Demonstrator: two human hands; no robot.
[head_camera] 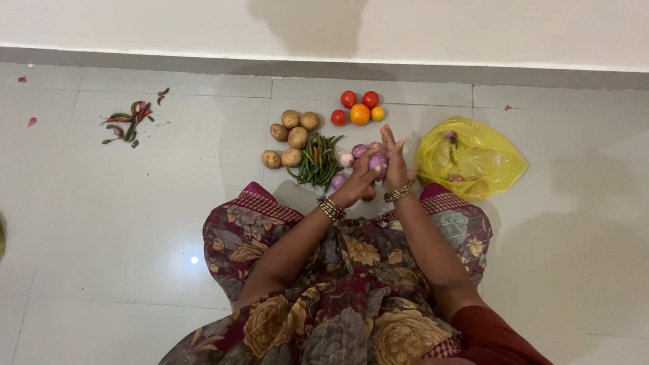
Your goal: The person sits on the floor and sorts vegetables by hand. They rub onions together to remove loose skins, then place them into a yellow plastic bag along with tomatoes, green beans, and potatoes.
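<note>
I sit on a tiled floor with my knees under a flowered cloth. My left hand (358, 180) and my right hand (394, 162) are raised together over a small heap of purple onions (350, 161). Between them they hold one purple onion (377, 161); the right fingers point up and are spread. Both wrists carry gold bangles. To the left of the onions lie green chillies (316, 161), and past them several brown potatoes (289, 138).
Red and orange tomatoes (358, 108) lie near the wall. A yellow plastic bag (473, 162) with some vegetables inside lies on the right. Chilli scraps (128, 122) are scattered far left. A white wall with a grey skirting runs along the top.
</note>
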